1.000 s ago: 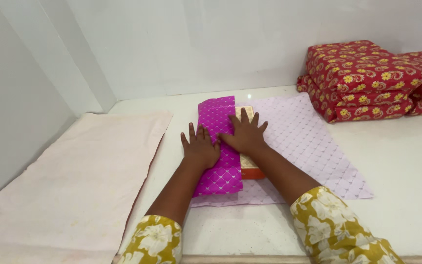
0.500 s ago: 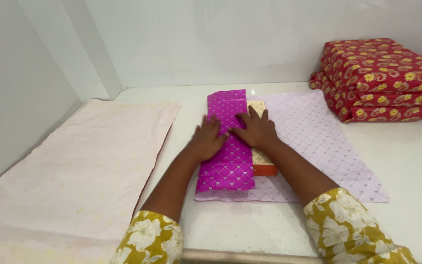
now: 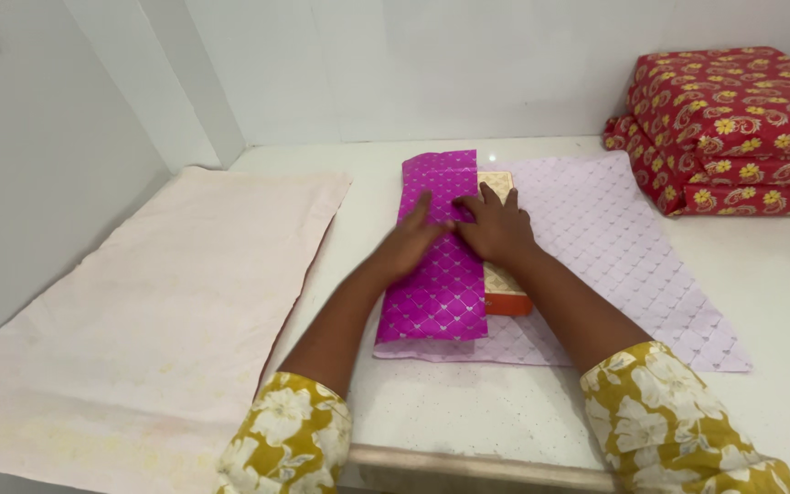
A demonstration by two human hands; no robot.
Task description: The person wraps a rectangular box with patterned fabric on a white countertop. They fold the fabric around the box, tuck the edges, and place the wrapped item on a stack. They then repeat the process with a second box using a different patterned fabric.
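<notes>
A: What lies on the white tabletop (image 3: 468, 430), counting from the left?

B: One pale pink rectangular cloth (image 3: 148, 311), spread flat. Then one sheet of patterned wrapping paper (image 3: 596, 247), magenta on its face and pale lilac on its back, with one magenta flap (image 3: 441, 274) folded over one flat gold and orange box (image 3: 505, 288). At the far right, a stack of red cushions with yellow flowers (image 3: 724, 128); I cannot count them surely.

A: And the hands?

B: Two. The left hand (image 3: 413, 242) lies flat on the magenta flap, fingers (image 3: 421, 209) held together and pointing away. The right hand (image 3: 497, 227) rests on the box at the flap's right edge, fingers (image 3: 464, 203) spread apart, the tips touching that edge.

A: So where is the box?

B: Near the middle of the tabletop, under both palms, only its right strip and orange near end showing.
</notes>
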